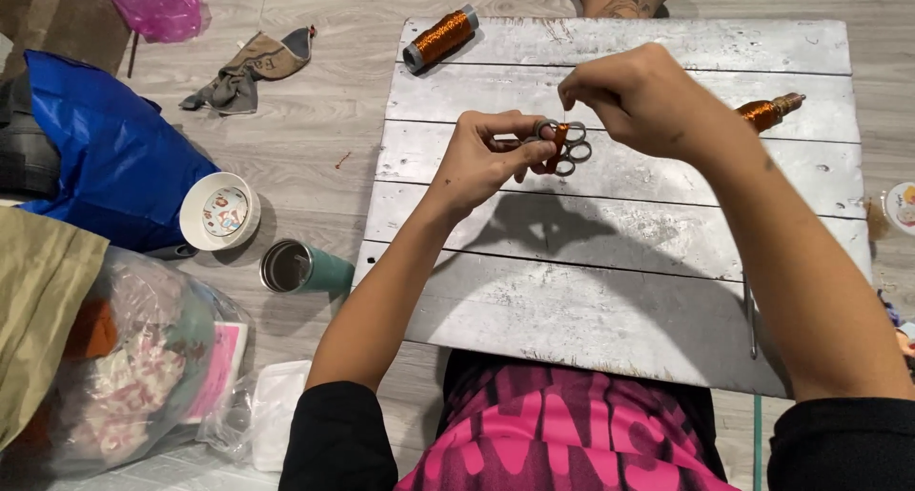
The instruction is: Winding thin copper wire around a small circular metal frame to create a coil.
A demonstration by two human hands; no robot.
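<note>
Wrapping copper-orange thread onto a small cluster of metal rings (564, 148) goes best with the strand kept taut and each turn laid beside the last. That cluster sits above the middle of the grey plank surface (610, 291), pinched in the left hand (486, 159), while the right hand (637, 95) has its grip pressed together on the fine thread. Two orange spools (440, 37) lie at the far edge. A white round lid with a colourful label (220, 212) rests on the floor.
</note>
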